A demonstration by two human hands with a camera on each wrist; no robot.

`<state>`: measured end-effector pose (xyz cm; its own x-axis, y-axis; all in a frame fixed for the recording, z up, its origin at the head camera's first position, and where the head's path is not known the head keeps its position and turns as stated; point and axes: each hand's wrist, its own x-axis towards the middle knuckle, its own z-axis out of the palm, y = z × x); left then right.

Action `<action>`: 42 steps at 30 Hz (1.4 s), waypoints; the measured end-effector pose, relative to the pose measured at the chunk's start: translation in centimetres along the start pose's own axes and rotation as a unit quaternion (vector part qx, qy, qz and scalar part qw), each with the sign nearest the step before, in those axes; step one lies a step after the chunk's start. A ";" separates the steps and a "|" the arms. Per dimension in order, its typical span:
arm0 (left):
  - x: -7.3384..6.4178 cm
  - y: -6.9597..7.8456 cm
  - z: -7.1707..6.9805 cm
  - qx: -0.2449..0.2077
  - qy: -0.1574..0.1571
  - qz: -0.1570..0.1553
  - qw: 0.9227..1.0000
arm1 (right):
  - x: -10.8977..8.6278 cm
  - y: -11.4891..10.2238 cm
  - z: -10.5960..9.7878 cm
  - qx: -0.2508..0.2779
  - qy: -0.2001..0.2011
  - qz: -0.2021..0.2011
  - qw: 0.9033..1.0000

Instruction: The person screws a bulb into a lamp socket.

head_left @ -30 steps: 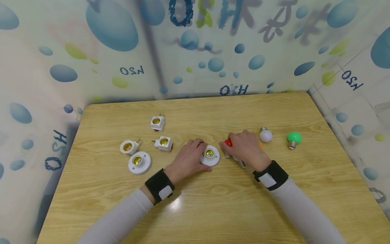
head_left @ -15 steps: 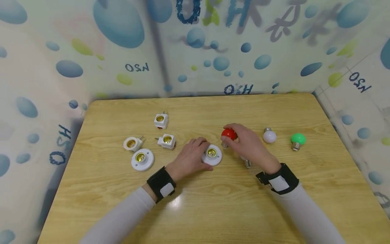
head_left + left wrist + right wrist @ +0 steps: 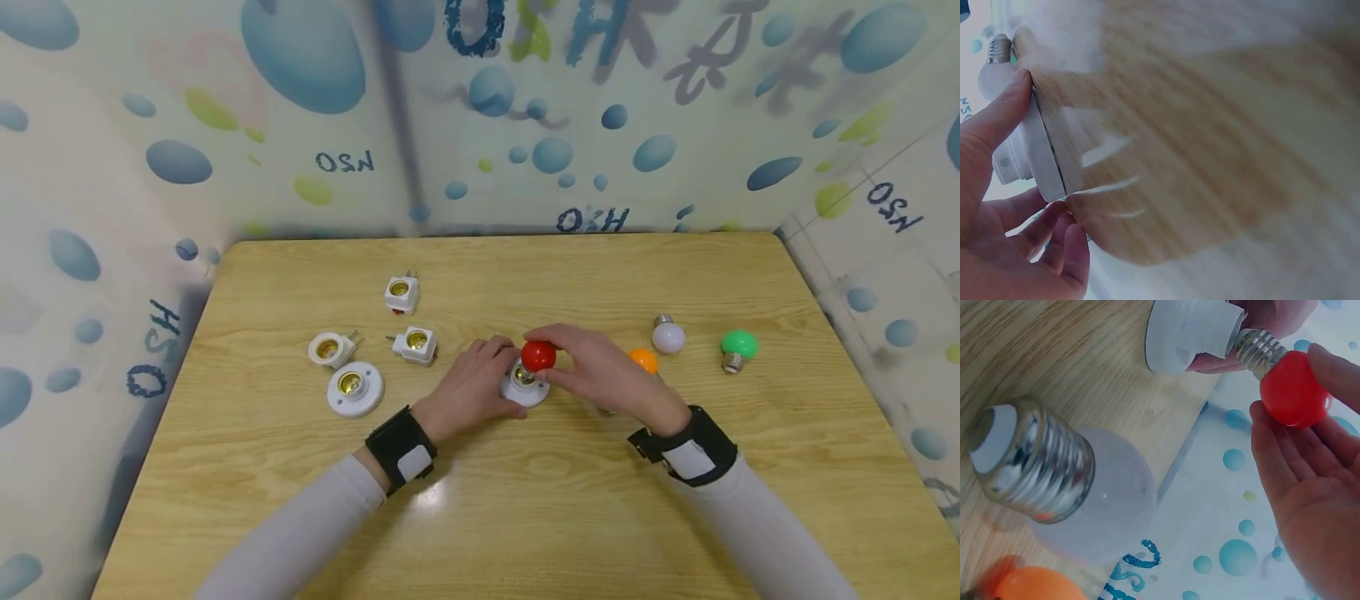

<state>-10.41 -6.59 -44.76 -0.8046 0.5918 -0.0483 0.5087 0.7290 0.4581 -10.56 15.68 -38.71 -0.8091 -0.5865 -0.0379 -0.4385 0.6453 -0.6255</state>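
My left hand [image 3: 468, 385] rests on the table and grips a round white lamp holder [image 3: 517, 396] by its edge, thumb on the near side. The holder's brass-lined socket faces up. My right hand [image 3: 600, 371] pinches a red light bulb [image 3: 538, 356] by its globe between thumb and fingers. In the right wrist view the bulb's metal screw base [image 3: 1261, 351] is tilted at the mouth of the holder's socket [image 3: 1219, 330]. The left wrist view has the thumb and fingers around the side of the holder [image 3: 1044, 150].
An orange bulb [image 3: 643, 361], a white bulb [image 3: 668, 337] and a green bulb [image 3: 739, 343] lie to the right. Another white bulb [image 3: 1110, 494] is close to the right wrist camera. Leftward are a second round holder [image 3: 356, 389] and plug-in sockets [image 3: 416, 344], [image 3: 402, 293], [image 3: 332, 350].
My right hand has picked the red bulb up from the group on the right and carried it left to the lamp holder. My left hand has kept its grip on the holder.
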 end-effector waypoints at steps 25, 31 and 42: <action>0.7 -2.7 -1.8 -0.082 -0.079 0.051 0.992 | 0.9 0.0 0.6 -0.048 -0.056 -0.078 0.994; 0.7 -2.8 -1.4 -0.067 -0.047 0.062 0.995 | 0.8 -0.2 0.5 -0.083 -0.057 -0.115 0.988; 0.9 -2.8 -1.0 -0.086 -0.031 0.057 0.994 | 0.4 -0.4 0.5 -0.116 -0.038 -0.113 0.986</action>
<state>-12.90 -8.44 -45.16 -0.7214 0.6914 -0.0403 0.5313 0.5897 0.6083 -10.49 14.91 -38.86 -0.6529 -0.7573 0.0180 -0.6891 0.5839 -0.4292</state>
